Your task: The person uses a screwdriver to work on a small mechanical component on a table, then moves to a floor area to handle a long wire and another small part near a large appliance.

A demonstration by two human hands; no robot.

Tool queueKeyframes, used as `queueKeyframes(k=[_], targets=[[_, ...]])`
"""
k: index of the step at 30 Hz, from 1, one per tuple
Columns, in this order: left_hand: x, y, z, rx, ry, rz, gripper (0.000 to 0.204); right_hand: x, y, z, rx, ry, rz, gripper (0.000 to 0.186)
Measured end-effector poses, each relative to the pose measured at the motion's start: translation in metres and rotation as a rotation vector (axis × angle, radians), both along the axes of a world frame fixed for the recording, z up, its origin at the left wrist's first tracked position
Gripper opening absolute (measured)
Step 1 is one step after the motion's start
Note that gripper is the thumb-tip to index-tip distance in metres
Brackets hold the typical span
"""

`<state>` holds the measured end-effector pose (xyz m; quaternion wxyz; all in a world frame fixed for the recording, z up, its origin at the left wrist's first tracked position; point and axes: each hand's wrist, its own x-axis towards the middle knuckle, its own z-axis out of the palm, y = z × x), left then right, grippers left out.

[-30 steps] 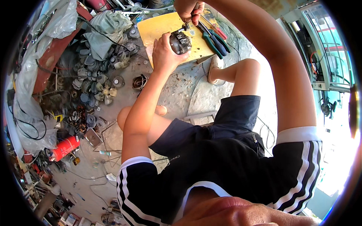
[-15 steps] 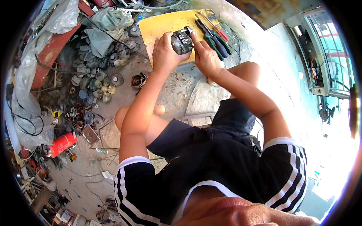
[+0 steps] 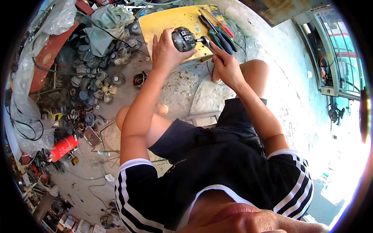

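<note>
My left hand [image 3: 166, 51] grips a small dark electric motor [image 3: 183, 39] and holds it on edge against a yellow wooden board [image 3: 163, 20] on the floor. My right hand [image 3: 226, 66] is closed on a metal tool [image 3: 205, 40] whose tip meets the motor's right side. Just past the right hand, on the board's right part, lie several screwdrivers and pliers with green, blue and red handles [image 3: 218, 28].
I sit on a cracked concrete floor [image 3: 182, 85], knees bent. A heap of fan motors, small fan blades [image 3: 104, 90] and cables fills the left side. A red canister [image 3: 63, 147] lies at lower left. Grey cloth [image 3: 107, 23] is bunched beside the board.
My right hand came down from the far edge of the board to the motor's right side and now holds a tool against it. The left hand kept its grip on the motor.
</note>
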<state>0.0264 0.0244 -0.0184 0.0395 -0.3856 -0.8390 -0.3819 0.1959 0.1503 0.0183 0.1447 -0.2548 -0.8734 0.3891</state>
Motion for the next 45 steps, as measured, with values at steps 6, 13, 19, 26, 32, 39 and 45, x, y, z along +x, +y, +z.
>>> queueKeyframes(k=[6,13,19,26,32,39,45], targets=[[-0.01,-0.01,0.008,-0.071,-0.076,-0.088,0.096,0.005,0.0,0.012,0.016,-0.116,0.031,0.042],[-0.028,-0.023,0.01,-0.063,-0.181,-0.165,0.091,0.003,0.003,0.014,-0.048,-0.18,0.058,0.043],[-0.024,-0.026,0.021,-0.086,-0.228,-0.148,0.09,0.002,0.012,0.005,-0.086,-0.133,0.044,0.042],[-0.023,-0.025,0.023,-0.09,-0.241,-0.161,0.089,-0.003,0.009,0.022,-0.028,-0.217,0.133,0.041],[-0.027,-0.021,0.009,0.005,-0.222,-0.12,0.087,-0.023,0.021,0.054,0.165,-0.36,0.285,0.038],[-0.026,-0.021,0.011,0.024,-0.243,-0.135,0.087,-0.005,-0.017,0.013,0.306,-0.121,0.05,0.044],[-0.024,-0.025,0.02,0.0,-0.274,-0.154,0.083,-0.014,-0.019,-0.079,-0.341,0.243,-0.065,0.043]])
